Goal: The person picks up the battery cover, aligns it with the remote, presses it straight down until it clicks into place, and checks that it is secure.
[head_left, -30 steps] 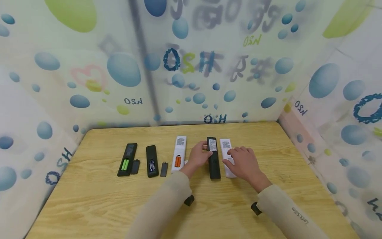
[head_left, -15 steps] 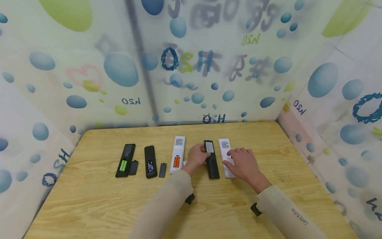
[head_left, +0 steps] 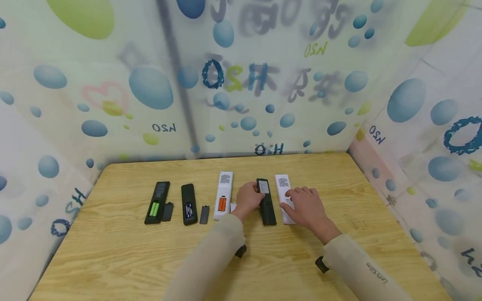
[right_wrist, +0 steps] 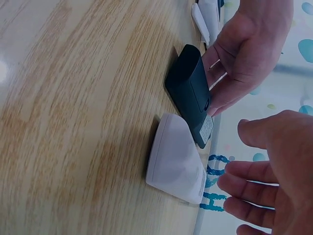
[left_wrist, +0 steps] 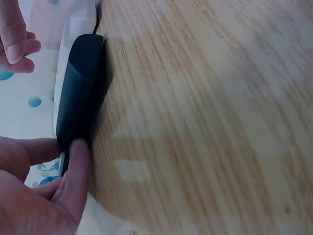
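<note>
My left hand (head_left: 247,200) pinches the upper part of a black remote control (head_left: 267,212) between thumb and fingers. The remote lies back up, with a white label at its far end and its battery cover on. To its right a white remote control (head_left: 282,184) lies face down, also with a printed label. My right hand (head_left: 309,209) hovers over that white remote, its fingers loosely bent and apart from it in the right wrist view. From the left wrist view, thumb and fingers are seen on either side of the black remote (left_wrist: 80,93).
Left of my hands lie a white remote (head_left: 224,188) with orange batteries, a black remote (head_left: 188,194) with dark batteries, and another black remote (head_left: 162,190) with green ones. Loose covers (head_left: 204,214) lie beside them. A patterned wall (head_left: 241,125) closes the wooden table's (head_left: 124,259) back.
My left hand has drawn the black remote's far end slightly left and toward me, so it lies more slanted. The right hand has stayed nearly still.
</note>
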`<state>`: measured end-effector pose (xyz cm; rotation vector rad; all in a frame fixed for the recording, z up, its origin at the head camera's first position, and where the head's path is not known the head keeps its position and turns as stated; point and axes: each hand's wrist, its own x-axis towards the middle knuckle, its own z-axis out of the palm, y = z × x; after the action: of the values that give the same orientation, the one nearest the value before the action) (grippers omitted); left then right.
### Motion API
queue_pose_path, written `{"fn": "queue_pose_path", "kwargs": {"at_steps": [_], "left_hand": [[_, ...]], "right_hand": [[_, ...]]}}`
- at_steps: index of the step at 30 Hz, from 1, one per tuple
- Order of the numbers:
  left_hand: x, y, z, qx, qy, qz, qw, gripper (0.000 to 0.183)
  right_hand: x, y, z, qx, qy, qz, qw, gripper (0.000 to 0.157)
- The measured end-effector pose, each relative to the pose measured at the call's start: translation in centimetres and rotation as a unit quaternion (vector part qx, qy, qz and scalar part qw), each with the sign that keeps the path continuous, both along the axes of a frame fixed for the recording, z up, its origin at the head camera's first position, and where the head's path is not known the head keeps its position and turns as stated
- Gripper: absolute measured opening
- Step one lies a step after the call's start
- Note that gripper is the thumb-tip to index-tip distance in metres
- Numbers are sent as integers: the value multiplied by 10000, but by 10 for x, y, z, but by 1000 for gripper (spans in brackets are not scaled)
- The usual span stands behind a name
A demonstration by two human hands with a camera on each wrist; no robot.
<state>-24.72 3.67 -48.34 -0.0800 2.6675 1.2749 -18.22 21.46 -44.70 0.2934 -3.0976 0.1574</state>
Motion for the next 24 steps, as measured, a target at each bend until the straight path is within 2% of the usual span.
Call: {"fn": "queue_pose_path", "kwargs": {"at_steps": [4,17,24], "left_hand": [[1,1,3,-398,126,60,9991,37],[2,2,5,-445,-47,222,9987,39],[3,-3,8,-467,-3,85,9989,41]], "right_hand": [[1,0,1,16,32,33,10000,40],[3,-4,1,64,215,121,9997,39],[3,-6,3,39,154,142,9998,40]]}}
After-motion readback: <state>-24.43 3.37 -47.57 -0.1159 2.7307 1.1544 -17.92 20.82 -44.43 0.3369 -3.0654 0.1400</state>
